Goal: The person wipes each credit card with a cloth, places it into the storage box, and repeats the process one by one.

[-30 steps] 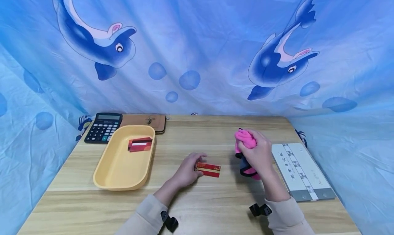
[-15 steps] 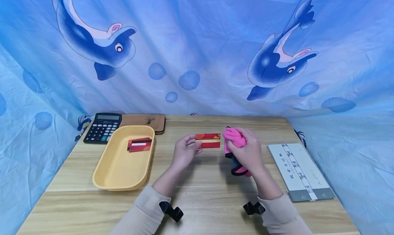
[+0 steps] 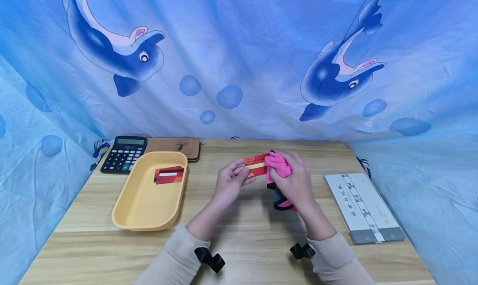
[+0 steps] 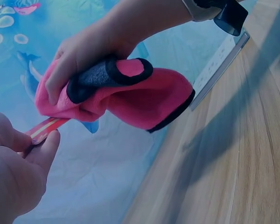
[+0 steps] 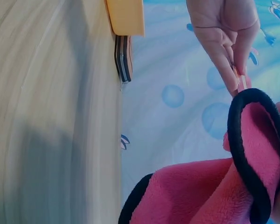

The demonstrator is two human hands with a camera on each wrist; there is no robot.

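Observation:
My left hand (image 3: 228, 184) pinches a red card with a gold stripe (image 3: 256, 165) by its left end, raised above the table. In my right hand (image 3: 297, 181) is a bunched pink and grey cloth with black edging (image 3: 278, 164), gripped between thumb and fingers. The cloth overlaps the card's right end, which it hides; the left wrist view has the pink cloth (image 4: 149, 100) folded right at the card (image 4: 46, 128). Below the right hand a loose flap of cloth (image 5: 191, 191) hangs down.
A yellow tray (image 3: 121, 210) with red cards (image 3: 169, 175) in it stands at the left. Behind it lie a black calculator (image 3: 124, 154) and a brown zipped wallet (image 3: 171, 147). A white and grey notebook (image 3: 364, 208) lies on the wooden table's (image 3: 257, 252) right side.
My left hand has lifted the card off the table, up and slightly right. My right hand has brought the cloth leftward until it overlaps the card's right end.

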